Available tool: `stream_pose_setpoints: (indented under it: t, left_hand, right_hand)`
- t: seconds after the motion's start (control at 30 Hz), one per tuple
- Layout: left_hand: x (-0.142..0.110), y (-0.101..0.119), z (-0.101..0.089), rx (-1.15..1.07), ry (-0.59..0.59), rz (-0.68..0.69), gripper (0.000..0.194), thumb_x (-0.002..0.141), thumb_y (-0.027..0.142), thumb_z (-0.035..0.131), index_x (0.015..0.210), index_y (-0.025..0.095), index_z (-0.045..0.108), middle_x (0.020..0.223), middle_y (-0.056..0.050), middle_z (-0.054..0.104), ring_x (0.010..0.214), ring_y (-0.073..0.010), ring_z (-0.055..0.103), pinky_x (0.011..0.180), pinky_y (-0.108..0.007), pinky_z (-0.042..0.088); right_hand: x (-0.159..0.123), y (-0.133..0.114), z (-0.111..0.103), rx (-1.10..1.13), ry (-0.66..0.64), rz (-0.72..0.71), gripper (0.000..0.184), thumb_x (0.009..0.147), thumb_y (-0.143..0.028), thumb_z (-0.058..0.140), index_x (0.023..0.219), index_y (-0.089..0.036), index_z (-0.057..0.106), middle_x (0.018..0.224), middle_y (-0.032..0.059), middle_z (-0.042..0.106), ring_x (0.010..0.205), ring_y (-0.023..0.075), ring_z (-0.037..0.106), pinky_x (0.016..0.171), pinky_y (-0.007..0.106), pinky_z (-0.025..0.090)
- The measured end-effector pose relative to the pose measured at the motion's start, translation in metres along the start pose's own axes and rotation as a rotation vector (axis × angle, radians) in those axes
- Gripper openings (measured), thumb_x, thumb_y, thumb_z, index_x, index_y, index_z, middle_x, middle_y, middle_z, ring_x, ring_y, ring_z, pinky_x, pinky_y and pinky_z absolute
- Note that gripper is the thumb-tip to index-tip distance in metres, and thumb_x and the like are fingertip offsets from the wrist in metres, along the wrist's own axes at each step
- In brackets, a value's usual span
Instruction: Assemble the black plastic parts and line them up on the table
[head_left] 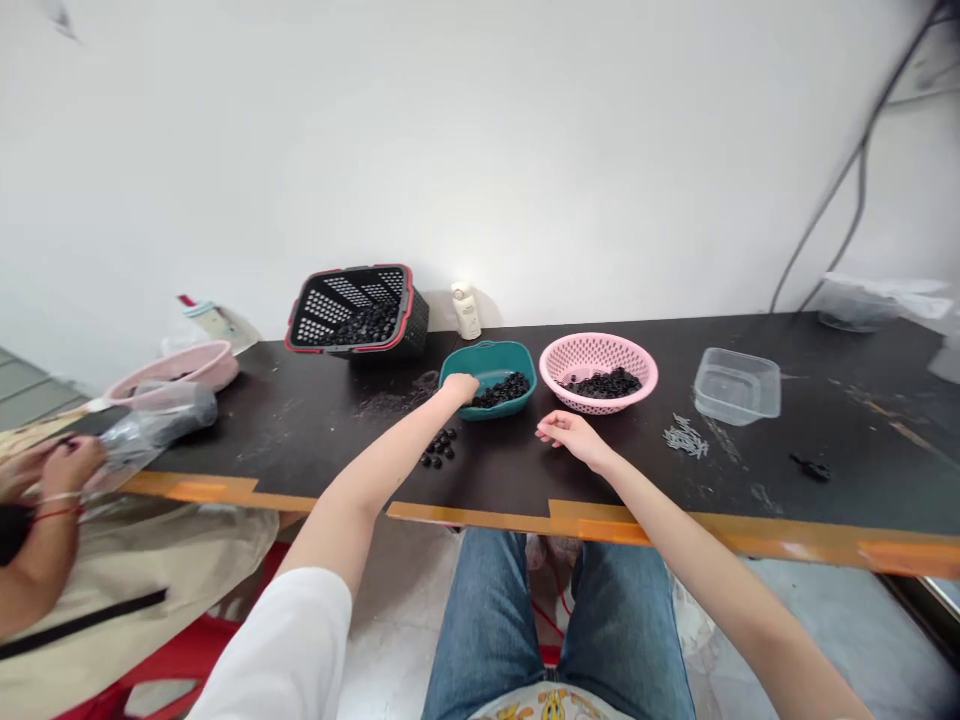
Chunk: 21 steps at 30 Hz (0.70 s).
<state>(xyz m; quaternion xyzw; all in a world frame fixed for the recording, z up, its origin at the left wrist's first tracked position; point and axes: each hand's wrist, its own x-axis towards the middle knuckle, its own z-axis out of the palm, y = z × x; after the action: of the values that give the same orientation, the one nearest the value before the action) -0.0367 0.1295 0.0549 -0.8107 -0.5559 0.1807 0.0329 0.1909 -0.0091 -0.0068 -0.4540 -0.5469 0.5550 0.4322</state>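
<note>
black worktop (847, 400), teal bowl (491, 352) holding small black parts (501, 390), loose cluster (439, 447) just beside it. hands apart: left hand (459, 390) at bowl rim, grip unclear; right hand (570, 432) open, empty. parts look light, rollable; pinch singly with fingertips.

The teal bowl (487, 358) holds glossy black pieces (501, 390). Just right of it sits a pink basket (598, 345), pierced all over with a pattern of small holes. Left of it stands a black basket (352, 305) with a red rim and slotted lattice pattern. Below it, orange tape (465, 518) bands the edge of the black bench (847, 420).
</note>
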Motion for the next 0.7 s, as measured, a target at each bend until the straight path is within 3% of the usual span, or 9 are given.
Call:
stream_pose_setpoints:
  t: [0.1,0.2,0.33,0.4,0.47,0.53,0.6,0.7]
  left_hand:
    - [-0.006,0.001,-0.005,0.013,0.063,0.029,0.016,0.069,0.009,0.065,0.084,0.011,0.07,0.094,-0.017,0.07,0.09,-0.027,0.066,0.081,-0.031,0.049]
    - [-0.013,0.0,-0.015,0.007,0.175,0.026,0.016,0.073,0.008,0.059,0.087,0.006,0.067,0.092,-0.021,0.069,0.088,-0.0287,0.066,0.079,-0.034,0.049]
    - [-0.033,0.014,-0.026,-0.071,0.363,0.092,0.024,0.084,0.014,0.048,0.105,0.01,0.058,0.1,-0.017,0.067,0.09,-0.026,0.065,0.079,-0.034,0.048]
    - [-0.047,0.035,-0.023,-0.285,0.464,0.257,0.019,0.087,0.023,0.049,0.103,0.016,0.057,0.095,-0.009,0.068,0.085,-0.0203,0.065,0.077,-0.03,0.048]
    - [-0.06,0.061,-0.013,-0.62,0.486,0.498,0.018,0.086,0.028,0.054,0.101,0.019,0.056,0.091,-0.004,0.069,0.077,-0.0149,0.065,0.072,-0.025,0.049]
    - [-0.069,0.089,0.002,-0.764,0.466,0.617,0.017,0.086,0.033,0.055,0.095,0.02,0.059,0.086,-0.002,0.068,0.071,-0.0136,0.063,0.067,-0.024,0.048]
    - [-0.073,0.11,0.018,-0.77,0.444,0.677,0.021,0.088,0.036,0.052,0.083,0.019,0.061,0.08,-0.002,0.066,0.071,-0.0143,0.062,0.067,-0.025,0.047]
    - [-0.069,0.126,0.037,-0.78,0.396,0.644,0.035,0.093,0.038,0.04,0.071,0.018,0.057,0.069,-0.001,0.061,0.066,-0.0139,0.059,0.065,-0.025,0.044]
  right_hand:
    - [-0.014,-0.016,-0.009,-0.072,-0.018,-0.07,0.026,0.071,-0.044,0.066,0.078,-0.019,0.062,0.078,0.0037,0.069,0.07,0.0153,0.06,0.063,0.028,0.043]
    - [-0.036,-0.028,-0.045,-0.218,-0.01,-0.16,0.026,0.07,-0.044,0.067,0.078,-0.019,0.066,0.075,0.003,0.068,0.069,0.0161,0.059,0.067,0.031,0.045]
    - [-0.067,-0.027,-0.129,-0.523,0.42,-0.112,0.024,0.072,-0.042,0.064,0.081,-0.02,0.068,0.076,0.0035,0.069,0.07,0.0184,0.06,0.068,0.032,0.045]
    - [-0.075,-0.019,-0.168,-0.756,0.565,-0.007,0.019,0.072,-0.036,0.064,0.083,-0.021,0.068,0.079,0.0039,0.07,0.069,0.0189,0.061,0.066,0.031,0.044]
    - [-0.077,-0.012,-0.193,-0.885,0.564,0.067,0.016,0.072,-0.031,0.063,0.082,-0.021,0.069,0.08,0.0046,0.07,0.07,0.0193,0.062,0.066,0.03,0.043]
    - [-0.072,-0.005,-0.203,-0.946,0.479,0.124,0.016,0.072,-0.03,0.062,0.081,-0.021,0.07,0.08,0.0049,0.071,0.072,0.0195,0.063,0.065,0.029,0.043]
    - [-0.065,0.0,-0.201,-0.979,0.389,0.164,0.015,0.071,-0.03,0.063,0.079,-0.021,0.07,0.08,0.0044,0.071,0.073,0.0191,0.064,0.064,0.028,0.043]
    - [-0.054,0.003,-0.195,-1.012,0.331,0.199,0.009,0.067,-0.028,0.066,0.073,-0.021,0.069,0.076,0.0028,0.071,0.069,0.0175,0.063,0.062,0.026,0.042]
